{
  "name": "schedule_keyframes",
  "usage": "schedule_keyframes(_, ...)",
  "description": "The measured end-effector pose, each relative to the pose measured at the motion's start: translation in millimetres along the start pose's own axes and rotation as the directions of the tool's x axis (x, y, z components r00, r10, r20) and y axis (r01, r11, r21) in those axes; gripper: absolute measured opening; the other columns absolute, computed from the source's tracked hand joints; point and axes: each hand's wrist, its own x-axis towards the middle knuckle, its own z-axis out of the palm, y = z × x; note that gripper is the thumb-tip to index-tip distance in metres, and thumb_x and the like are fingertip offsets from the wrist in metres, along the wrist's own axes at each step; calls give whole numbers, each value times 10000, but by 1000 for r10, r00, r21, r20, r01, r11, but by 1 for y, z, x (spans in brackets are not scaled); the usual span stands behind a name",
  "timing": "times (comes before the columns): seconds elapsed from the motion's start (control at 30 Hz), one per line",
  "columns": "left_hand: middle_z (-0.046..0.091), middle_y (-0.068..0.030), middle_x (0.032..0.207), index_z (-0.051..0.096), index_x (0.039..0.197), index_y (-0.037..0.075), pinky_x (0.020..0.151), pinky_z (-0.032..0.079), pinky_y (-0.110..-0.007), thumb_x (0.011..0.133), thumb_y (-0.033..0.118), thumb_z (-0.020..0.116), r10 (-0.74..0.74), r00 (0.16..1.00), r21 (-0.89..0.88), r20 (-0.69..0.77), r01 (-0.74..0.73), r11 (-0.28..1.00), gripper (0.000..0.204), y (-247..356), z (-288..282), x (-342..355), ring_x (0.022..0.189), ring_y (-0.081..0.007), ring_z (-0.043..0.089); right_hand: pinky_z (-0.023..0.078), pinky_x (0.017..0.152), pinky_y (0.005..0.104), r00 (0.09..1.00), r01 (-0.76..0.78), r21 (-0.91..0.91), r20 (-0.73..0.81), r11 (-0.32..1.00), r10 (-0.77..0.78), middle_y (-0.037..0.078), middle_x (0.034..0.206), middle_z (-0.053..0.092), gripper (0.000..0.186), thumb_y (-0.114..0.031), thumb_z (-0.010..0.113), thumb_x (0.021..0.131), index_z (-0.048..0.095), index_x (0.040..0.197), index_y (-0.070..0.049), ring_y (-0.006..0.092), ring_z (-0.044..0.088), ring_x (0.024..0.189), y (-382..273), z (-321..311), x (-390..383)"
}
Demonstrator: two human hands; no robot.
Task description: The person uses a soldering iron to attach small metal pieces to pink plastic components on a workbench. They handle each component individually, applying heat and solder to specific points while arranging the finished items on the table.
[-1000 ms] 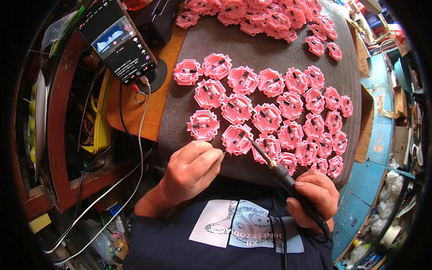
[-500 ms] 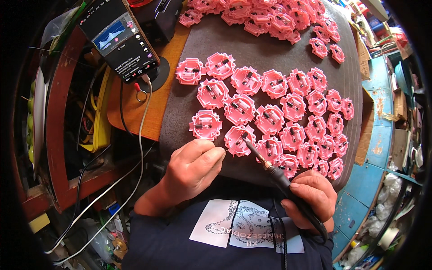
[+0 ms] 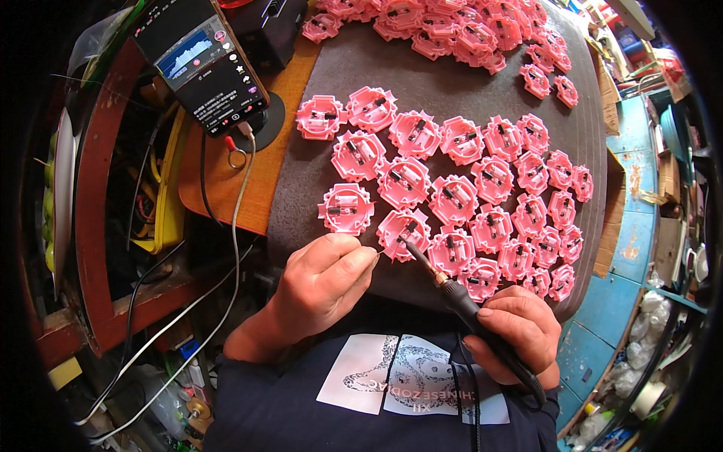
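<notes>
My right hand (image 3: 520,331) is closed around the black handle of a soldering iron (image 3: 461,296). The iron slants up and leftward, with its tip over the lower part of a pink plastic housing (image 3: 393,224); whether it touches cannot be told. Just left of that housing, my left hand (image 3: 325,282) is pinched closed, its fingertips by the housing's lower left edge. What the pinch holds is too small to make out. Above the left hand lies another pink housing (image 3: 346,209). Each housing has small black and pale parts inside.
Several more pink housings (image 3: 453,199) lie in loose rows on the dark mat (image 3: 301,181), with a heap of them (image 3: 452,30) at the far side. On the left, a phone (image 3: 203,75) leans on a stand above an orange wooden surface (image 3: 226,184), with a white cable (image 3: 239,203) hanging down.
The soldering iron's tip has shifted slightly toward me on the same housing, and my right hand moved a little left with it. My left hand has stayed in place.
</notes>
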Motion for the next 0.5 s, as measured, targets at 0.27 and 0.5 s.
schedule_keyframes(0.27, 668, -124, 913, 731, 1051, -5, 630, 558, -353, 807, -82, 828, -3, 1000, 3, 10, 3, 1000, 274, 1, 0, 2, 734, -266, 691, 503, 510, 346, 1000, 18, -10, 2, 1000, -18, 147, 846, 691, 429, -79, 922, 766, 707, 1118, 37, 246, 649, 612, -1, 1, 2)
schedule_keyframes(0.5, 668, -125, 911, 731, 1050, -3, 633, 561, -359, 805, -85, 825, 1, 1000, -1, 13, -1, 1000, 275, 0, 1, 2, 739, -271, 695, 509, 518, 350, 1000, 17, -36, 7, 999, -17, 144, 844, 690, 427, -88, 918, 773, 709, 1127, 28, 251, 653, 617, -3, 1, 3)
